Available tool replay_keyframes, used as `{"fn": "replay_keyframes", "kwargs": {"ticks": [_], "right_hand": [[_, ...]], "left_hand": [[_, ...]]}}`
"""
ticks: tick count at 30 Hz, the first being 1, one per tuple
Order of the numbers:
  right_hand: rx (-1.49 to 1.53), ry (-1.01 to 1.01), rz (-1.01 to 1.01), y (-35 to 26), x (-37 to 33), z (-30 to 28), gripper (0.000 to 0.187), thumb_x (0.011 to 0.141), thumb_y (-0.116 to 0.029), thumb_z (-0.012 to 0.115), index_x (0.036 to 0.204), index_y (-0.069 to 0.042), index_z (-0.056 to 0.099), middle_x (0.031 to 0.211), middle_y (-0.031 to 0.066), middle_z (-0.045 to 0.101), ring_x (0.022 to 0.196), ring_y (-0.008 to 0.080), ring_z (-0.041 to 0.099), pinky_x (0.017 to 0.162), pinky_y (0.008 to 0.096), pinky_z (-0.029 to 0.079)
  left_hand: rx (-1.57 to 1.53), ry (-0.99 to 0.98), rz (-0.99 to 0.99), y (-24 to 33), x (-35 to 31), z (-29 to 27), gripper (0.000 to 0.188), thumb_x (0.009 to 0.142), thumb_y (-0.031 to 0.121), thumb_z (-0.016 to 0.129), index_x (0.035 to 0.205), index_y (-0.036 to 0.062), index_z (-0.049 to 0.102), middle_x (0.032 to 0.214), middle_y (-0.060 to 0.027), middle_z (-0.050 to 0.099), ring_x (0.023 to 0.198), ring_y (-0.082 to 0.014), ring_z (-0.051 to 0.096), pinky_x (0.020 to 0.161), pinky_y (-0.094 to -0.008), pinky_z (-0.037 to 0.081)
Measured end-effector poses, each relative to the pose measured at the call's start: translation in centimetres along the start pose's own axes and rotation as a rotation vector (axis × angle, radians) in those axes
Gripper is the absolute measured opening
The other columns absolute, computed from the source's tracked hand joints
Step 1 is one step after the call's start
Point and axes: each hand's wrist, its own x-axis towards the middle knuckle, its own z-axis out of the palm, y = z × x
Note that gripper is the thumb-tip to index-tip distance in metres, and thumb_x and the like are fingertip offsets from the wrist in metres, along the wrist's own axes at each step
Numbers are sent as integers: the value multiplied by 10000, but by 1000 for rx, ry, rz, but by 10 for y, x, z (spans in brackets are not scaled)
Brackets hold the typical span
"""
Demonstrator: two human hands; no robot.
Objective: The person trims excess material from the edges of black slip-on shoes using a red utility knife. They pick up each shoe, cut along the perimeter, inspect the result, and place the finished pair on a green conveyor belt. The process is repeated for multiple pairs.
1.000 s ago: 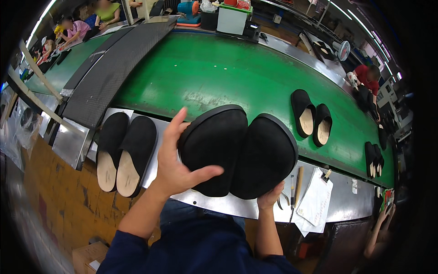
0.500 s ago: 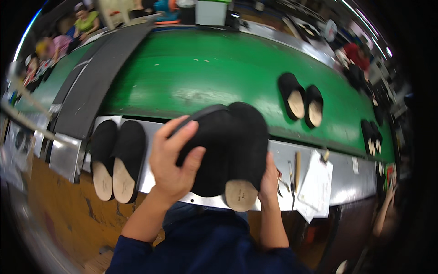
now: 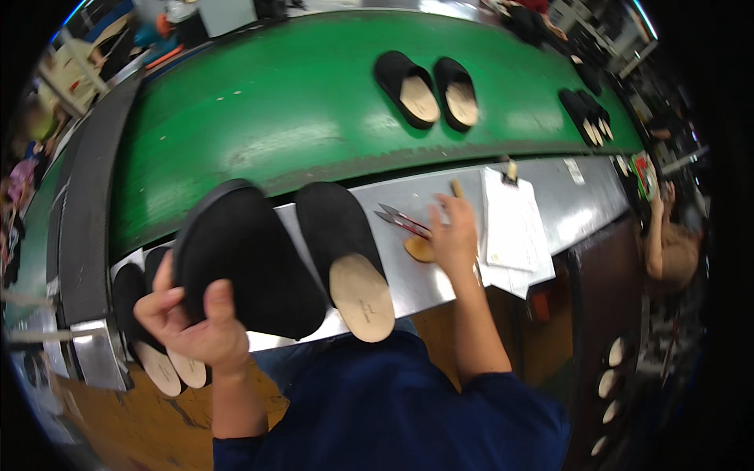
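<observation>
My left hand (image 3: 196, 330) is closed round a black closed-toe clog (image 3: 243, 259), lifted and tilted over the metal ledge, fingers on its outer side and thumb on its near face. Close beside it, its mate, a black clog with a beige insole (image 3: 361, 302), rests at the ledge with its toe pointing away. Over the tools on the ledge, my right hand (image 3: 455, 243) has its fingers apart and bent. Red-handled snips (image 3: 404, 222) lie by its fingers, and a tan rounded piece (image 3: 419, 250) beside it. A wooden stick (image 3: 457, 188) shows past the fingertips, its lower part hidden.
Another black pair (image 3: 161, 369) stands at the left, partly behind my left hand. Papers on a clipboard (image 3: 514, 224) lie right of my right hand. Across the green belt (image 3: 259, 118) stand a near pair (image 3: 424, 102) and a farther pair (image 3: 587, 118). People work around the edges.
My right hand has let go of the beige-insoled clog and moved right to the tools. My left hand, still holding the other clog, has shifted left. The view has turned right.
</observation>
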Motion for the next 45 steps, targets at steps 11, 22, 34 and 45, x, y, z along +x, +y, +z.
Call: {"fn": "replay_keyframes", "kwargs": {"ticks": [11,22,34,45], "right_hand": [[39,-219,239,31,11,-28,315,955,-208,606,1191,-1,632,1055,168,613,984,354,600,877,422,478],[-338,-192,173,67,7,-30,338,977,-206,551,1245,-7,600,1086,196,605,997,375,605,874,447,476],[336,-1054,27,-50,-8,-43,662,872,-173,743,1439,-8,444,1130,129,611,956,214,625,799,333,548],[1011,-757,739,-63,-41,1,320,1059,-247,454,1168,-7,635,1062,59,664,848,113,639,748,268,507]], "left_hand": [[24,-86,74,14,1,41,574,753,74,867,1049,42,376,1216,-303,590,1024,-301,678,870,-357,556],[-18,-4,58,7,7,27,610,788,32,820,1219,4,389,1219,-284,580,1083,-279,642,866,-344,564],[-96,-123,-227,-48,-110,-14,977,786,80,816,1508,45,158,1344,-197,509,1198,-241,567,1055,-338,417],[-899,74,-1222,-45,-88,-2,425,1046,279,437,1402,48,446,1221,-100,635,1078,-220,649,941,-372,539]]}}
